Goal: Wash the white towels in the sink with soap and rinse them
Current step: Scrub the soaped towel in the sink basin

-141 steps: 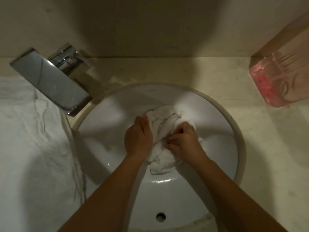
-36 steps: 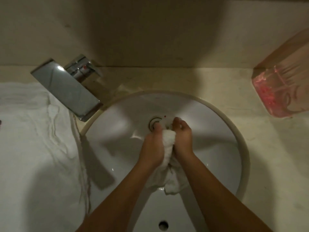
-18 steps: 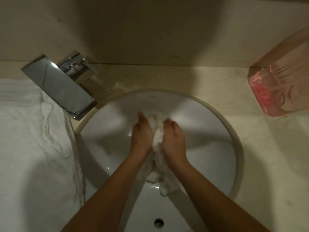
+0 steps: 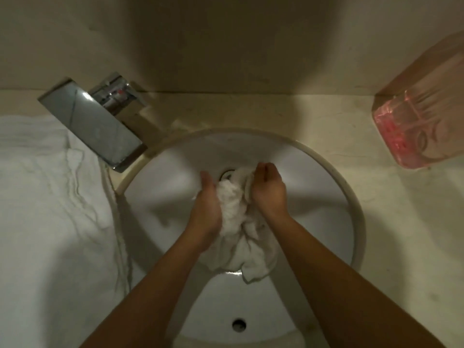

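A small white towel (image 4: 237,222) is bunched up over the middle of the round white sink (image 4: 313,197). My left hand (image 4: 207,209) holds its left side, fingers pointing away from me. My right hand (image 4: 270,190) grips the right side with curled fingers. The towel's loose lower end hangs toward the near wall of the basin. Part of the drain (image 4: 227,174) shows just beyond the towel. No water runs from the chrome tap (image 4: 95,124).
A larger white towel (image 4: 45,209) covers the counter to the left of the sink. A clear bottle of pink liquid (image 4: 421,126) stands at the back right on the beige counter (image 4: 401,234). The overflow hole (image 4: 238,324) is in the near basin wall.
My hands have spread slightly apart with the towel between them, and more of the cloth shows. Earlier they were pressed together rubbing it. The drain is partly uncovered again.
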Demonstrator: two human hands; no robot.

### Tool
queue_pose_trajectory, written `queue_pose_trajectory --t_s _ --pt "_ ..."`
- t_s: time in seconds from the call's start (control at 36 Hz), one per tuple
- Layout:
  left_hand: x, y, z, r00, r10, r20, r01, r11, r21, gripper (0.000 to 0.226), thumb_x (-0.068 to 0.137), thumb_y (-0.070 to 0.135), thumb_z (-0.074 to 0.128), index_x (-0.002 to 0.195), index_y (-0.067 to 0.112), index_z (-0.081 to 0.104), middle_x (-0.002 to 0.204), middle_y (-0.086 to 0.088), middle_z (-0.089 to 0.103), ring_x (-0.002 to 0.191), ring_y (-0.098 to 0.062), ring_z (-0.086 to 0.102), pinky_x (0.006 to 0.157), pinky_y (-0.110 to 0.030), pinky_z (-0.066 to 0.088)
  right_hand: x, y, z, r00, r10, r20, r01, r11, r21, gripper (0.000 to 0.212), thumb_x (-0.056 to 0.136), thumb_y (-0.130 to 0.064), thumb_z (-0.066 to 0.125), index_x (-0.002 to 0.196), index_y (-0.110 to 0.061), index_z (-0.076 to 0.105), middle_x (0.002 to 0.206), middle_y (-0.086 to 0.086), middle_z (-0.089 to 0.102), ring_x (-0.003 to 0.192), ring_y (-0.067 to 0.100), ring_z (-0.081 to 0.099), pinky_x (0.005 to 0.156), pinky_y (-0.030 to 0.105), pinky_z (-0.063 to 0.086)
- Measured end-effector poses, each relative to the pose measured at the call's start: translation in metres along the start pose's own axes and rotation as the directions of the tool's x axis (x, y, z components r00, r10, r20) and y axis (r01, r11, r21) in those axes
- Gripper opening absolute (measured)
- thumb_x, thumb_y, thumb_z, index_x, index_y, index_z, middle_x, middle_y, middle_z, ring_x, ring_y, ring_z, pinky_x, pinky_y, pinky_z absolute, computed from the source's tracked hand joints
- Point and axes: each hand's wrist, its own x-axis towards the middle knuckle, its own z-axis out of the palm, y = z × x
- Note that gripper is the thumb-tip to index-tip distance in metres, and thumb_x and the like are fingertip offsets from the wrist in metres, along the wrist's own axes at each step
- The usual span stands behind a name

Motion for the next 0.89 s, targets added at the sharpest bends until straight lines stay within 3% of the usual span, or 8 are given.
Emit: queue_pose_trajectory --t_s 0.08,0.17,0.33,0.44,0.56,0.64,0.69,0.89 --pt "0.007 0.017 -0.025 0.949 0.211 -0.234 -0.147 0.954 0.263 0.091 0.103 0.073 0.021 0.137 0.001 0.065 0.132 -0.023 0.069 0.128 -0.037 0.063 0.117 -0.042 0.043 -0.001 0.013 -0.014 0.989 -0.125 -0.082 0.115 0.987 -0.112 0.044 0.109 -0.043 0.035 0.116 -0.013 0.065 0.104 0.017 0.067 0.102 0.04 0.062 0.084 0.042 0.047" --pt "0.007 0.018 -0.046 0.847 0.496 -0.193 -0.237 0.676 0.698 0.039 0.114 0.03 0.035 0.131 0.007 0.061 0.127 -0.02 0.066 0.122 -0.041 0.061 0.103 -0.041 0.046 -0.017 0.022 -0.024 0.962 -0.155 -0.226 0.109 0.973 -0.203 0.054 0.103 -0.058 0.038 0.14 -0.028 0.063 0.124 0.017 0.059 0.115 0.034 0.057 0.098 0.041 0.047" --pt "0.022 0.01 -0.035 0.865 0.495 -0.081 -0.181 0.459 0.87 0.086 0.1 0.071 0.012 0.142 0.012 0.058 0.138 -0.015 0.065 0.128 -0.039 0.059 0.113 -0.05 0.039 -0.05 0.039 -0.003 0.995 0.1 0.022 -0.083 0.917 -0.39 0.107 0.079 -0.094 0.042 0.165 -0.035 0.019 0.156 0.013 0.034 0.145 0.036 0.036 0.117 0.055 0.034" --pt "0.02 0.003 -0.028 0.891 0.453 0.011 -0.19 0.35 0.917 0.073 0.108 0.059 0.019 0.156 0.009 0.042 0.15 -0.017 0.058 0.136 -0.039 0.052 0.118 -0.048 0.028 -0.047 0.044 0.009 0.999 0.014 0.029 -0.005 0.954 -0.3 0.082 0.1 -0.062 0.057 0.165 -0.021 0.027 0.149 0.019 0.049 0.138 0.037 0.047 0.115 0.052 0.043" --pt "0.013 -0.002 -0.029 0.898 0.439 -0.015 -0.237 0.511 0.826 0.059 0.111 0.053 0.028 0.149 0.013 0.05 0.134 -0.02 0.067 0.124 -0.042 0.06 0.101 -0.042 0.042 -0.034 0.047 -0.014 0.999 -0.037 -0.029 0.037 0.999 -0.012 0.045 0.11 -0.034 0.054 0.152 -0.018 0.051 0.139 0.006 0.063 0.129 0.026 0.06 0.106 0.034 0.048" --pt "0.007 0.0 -0.026 0.917 0.374 -0.138 -0.255 0.816 0.519 0.059 0.114 0.048 0.026 0.1 0.007 0.067 0.096 -0.017 0.069 0.095 -0.03 0.066 0.083 -0.031 0.04 -0.032 0.048 -0.029 0.995 -0.039 -0.088 0.048 0.994 0.096 0.036 0.111 -0.024 0.053 0.146 -0.018 0.056 0.131 0.0 0.065 0.123 0.021 0.063 0.102 0.032 0.049" --pt "0.006 0.0 -0.02 0.928 0.338 -0.16 -0.252 0.882 0.399 0.064 0.114 0.048 0.025 0.078 0.009 0.06 0.075 -0.01 0.062 0.07 -0.018 0.059 0.073 -0.03 0.039 -0.025 0.042 -0.025 0.993 -0.023 -0.114 0.039 0.99 0.137 0.036 0.11 -0.02 0.054 0.146 -0.017 0.057 0.132 0.001 0.065 0.123 0.02 0.062 0.105 0.034 0.05" --pt "0.007 -0.006 0.014 0.897 0.381 -0.224 -0.311 0.904 0.292 0.051 0.113 0.047 0.032 0.112 0.016 0.072 0.114 -0.008 0.075 0.112 -0.028 0.068 0.094 -0.034 0.049 -0.042 -0.009 0.016 0.99 -0.028 0.138 -0.003 0.975 0.222 0.016 0.109 -0.036 0.05 0.118 -0.032 0.062 0.104 -0.017 0.067 0.098 0.001 0.065 0.077 0.009 0.045"
